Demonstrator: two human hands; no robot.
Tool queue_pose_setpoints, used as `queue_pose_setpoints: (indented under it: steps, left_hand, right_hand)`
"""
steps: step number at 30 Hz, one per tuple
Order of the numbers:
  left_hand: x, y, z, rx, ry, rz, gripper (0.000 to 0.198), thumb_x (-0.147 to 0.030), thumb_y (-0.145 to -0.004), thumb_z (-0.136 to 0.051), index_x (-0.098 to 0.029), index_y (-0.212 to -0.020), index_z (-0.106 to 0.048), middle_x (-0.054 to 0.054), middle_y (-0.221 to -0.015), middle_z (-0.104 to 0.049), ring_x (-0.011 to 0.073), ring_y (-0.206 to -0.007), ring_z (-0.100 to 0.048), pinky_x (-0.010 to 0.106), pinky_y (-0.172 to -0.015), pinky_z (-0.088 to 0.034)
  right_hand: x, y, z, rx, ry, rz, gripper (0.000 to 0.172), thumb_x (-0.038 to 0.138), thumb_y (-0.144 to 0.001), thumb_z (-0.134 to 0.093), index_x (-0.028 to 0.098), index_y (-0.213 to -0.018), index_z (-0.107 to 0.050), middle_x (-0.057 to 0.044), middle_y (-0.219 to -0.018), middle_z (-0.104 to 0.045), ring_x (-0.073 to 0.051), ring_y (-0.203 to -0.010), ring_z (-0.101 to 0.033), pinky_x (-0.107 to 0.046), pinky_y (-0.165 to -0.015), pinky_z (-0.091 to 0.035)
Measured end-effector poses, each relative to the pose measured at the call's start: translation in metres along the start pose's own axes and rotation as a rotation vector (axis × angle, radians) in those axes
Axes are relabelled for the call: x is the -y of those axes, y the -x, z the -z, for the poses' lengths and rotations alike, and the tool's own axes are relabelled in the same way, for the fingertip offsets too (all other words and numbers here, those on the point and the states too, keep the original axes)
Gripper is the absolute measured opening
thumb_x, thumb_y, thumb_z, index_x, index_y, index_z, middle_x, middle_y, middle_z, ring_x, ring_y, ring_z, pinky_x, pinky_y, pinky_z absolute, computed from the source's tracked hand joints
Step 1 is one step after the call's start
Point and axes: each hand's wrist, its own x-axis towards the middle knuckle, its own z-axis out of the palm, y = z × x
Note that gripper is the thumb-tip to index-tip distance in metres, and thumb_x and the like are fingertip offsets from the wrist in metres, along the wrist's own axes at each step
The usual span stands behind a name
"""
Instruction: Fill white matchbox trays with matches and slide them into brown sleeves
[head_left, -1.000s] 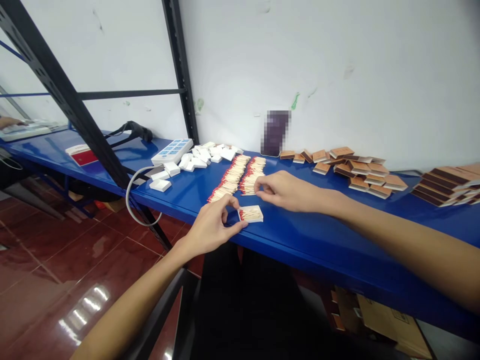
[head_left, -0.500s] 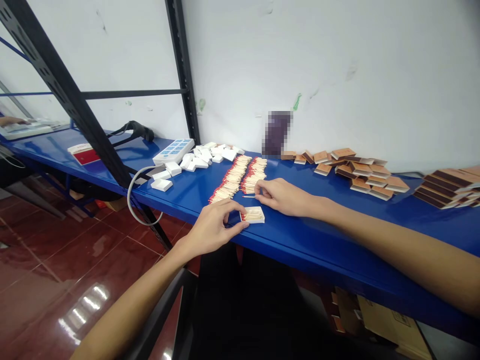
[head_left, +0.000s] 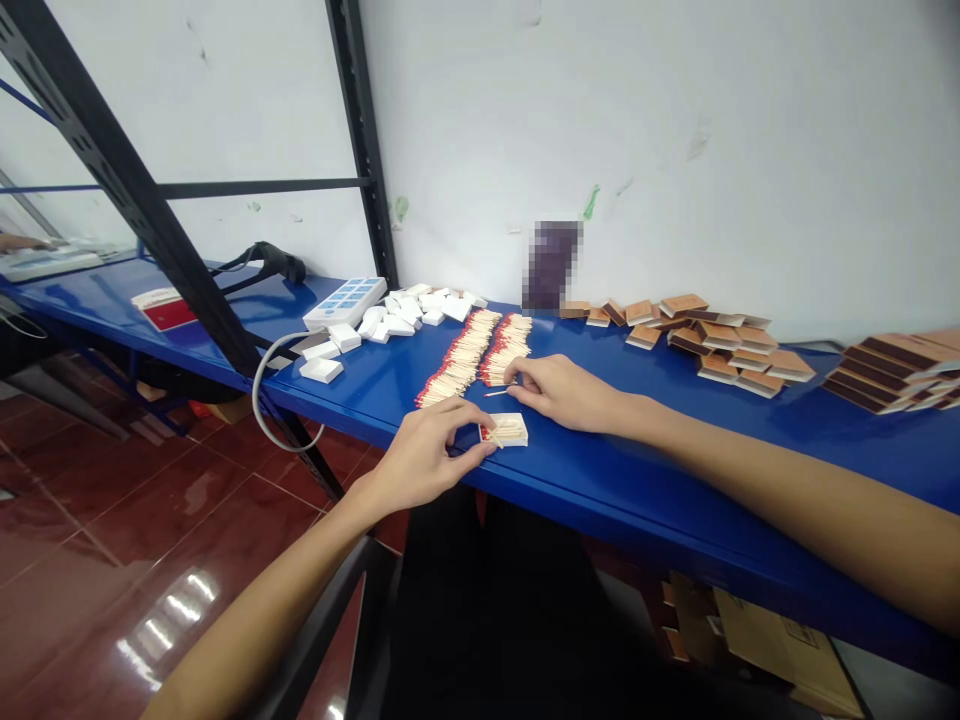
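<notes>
Left hand grips the match tray; right hand pinches a single match just behind it. Beyond lie match rows, white trays leftward, brown sleeves rightward.

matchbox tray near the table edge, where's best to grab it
Probably its two long side walls, pinched from above: the matchbox tray lies flat, open side up with matches inside, and the left hand holds its left end.

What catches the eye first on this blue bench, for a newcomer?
Two long rows of red-tipped matches lie on the blue shelf, white trays heaped to their left and brown sleeves to their right. In front, the left hand grips a small tray of matches while the right hand touches a single match beside it.
</notes>
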Motion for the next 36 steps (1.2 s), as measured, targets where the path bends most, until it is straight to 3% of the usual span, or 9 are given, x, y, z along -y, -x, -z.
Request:
queue_pose_setpoints:
  steps: [4,10,15,25,27,32,36]
  left_hand:
    - [0.0032,0.0013,-0.0019,-0.039,-0.003,0.017,0.016,-0.035,-0.092,-0.064,-0.022,-0.1,-0.059,-0.004,-0.083,-0.061,0.0112,-0.063,-0.046,0.025,-0.065,-0.036]
    - [0.0009,0.0038,0.0005,0.024,0.038,-0.082,0.01,-0.026,-0.1,-0.048,-0.021,-0.095,-0.055,0.002,-0.112,-0.062,0.0116,-0.073,-0.05,0.025,-0.072,-0.04]
    - [-0.0013,0.0044,0.0021,0.041,0.041,-0.088,0.016,-0.026,-0.102,-0.042,-0.022,-0.098,-0.058,0.004,-0.119,-0.06,0.0126,-0.082,-0.057,0.025,-0.077,-0.043]
    - [0.0023,0.0048,-0.0018,0.023,-0.033,-0.12,0.025,-0.029,-0.102,-0.045,-0.025,-0.121,-0.062,0.004,-0.124,-0.06,0.0177,-0.104,-0.062,0.029,-0.09,-0.045]
    - [0.0025,0.0043,-0.0024,0.017,-0.034,-0.121,0.026,-0.029,-0.102,-0.046,-0.025,-0.122,-0.061,0.004,-0.123,-0.061,0.0175,-0.102,-0.062,0.028,-0.087,-0.046]
    - [0.0016,0.0034,-0.002,0.015,-0.032,-0.074,0.022,-0.03,-0.099,-0.051,-0.023,-0.118,-0.06,0.003,-0.114,-0.065,0.0124,-0.074,-0.057,0.027,-0.072,-0.045]
    - [0.0021,0.0032,-0.0024,0.001,-0.026,-0.059,0.019,-0.031,-0.098,-0.053,-0.022,-0.112,-0.062,0.002,-0.11,-0.066,0.0115,-0.068,-0.055,0.027,-0.069,-0.044]
  right_hand:
    - [0.0007,0.0006,-0.0003,-0.017,-0.038,-0.008,0.013,0.023,-0.094,-0.05,0.018,-0.098,-0.061,-0.003,-0.076,-0.063,-0.016,-0.068,-0.053,-0.027,-0.062,-0.032]
    - [0.0025,0.0015,-0.0031,-0.023,-0.052,-0.006,0.018,0.024,-0.093,-0.049,0.018,-0.101,-0.064,-0.003,-0.079,-0.065,-0.017,-0.071,-0.056,-0.027,-0.065,-0.034]
    - [0.0011,0.0016,-0.0052,-0.023,-0.057,-0.046,0.022,0.025,-0.093,-0.049,0.018,-0.106,-0.066,-0.004,-0.078,-0.065,-0.017,-0.071,-0.056,-0.027,-0.064,-0.034]
    - [0.0015,0.0003,-0.0019,-0.04,-0.156,-0.013,0.019,0.03,-0.091,-0.055,0.019,-0.098,-0.069,0.0,-0.069,-0.061,-0.015,-0.064,-0.053,-0.027,-0.062,-0.034]
    - [0.002,0.0002,-0.0026,-0.048,-0.141,-0.021,0.019,0.028,-0.091,-0.054,0.019,-0.099,-0.069,0.0,-0.07,-0.062,-0.015,-0.065,-0.053,-0.028,-0.062,-0.034]
    - [0.0012,0.0002,-0.0039,-0.039,-0.132,-0.014,0.02,0.027,-0.091,-0.054,0.018,-0.097,-0.07,-0.001,-0.07,-0.062,-0.014,-0.065,-0.053,-0.027,-0.063,-0.034]
    - [-0.0017,-0.0004,-0.0021,-0.027,-0.187,0.02,0.02,0.031,-0.09,-0.055,0.019,-0.096,-0.07,0.0,-0.068,-0.06,-0.014,-0.063,-0.052,-0.027,-0.061,-0.034]
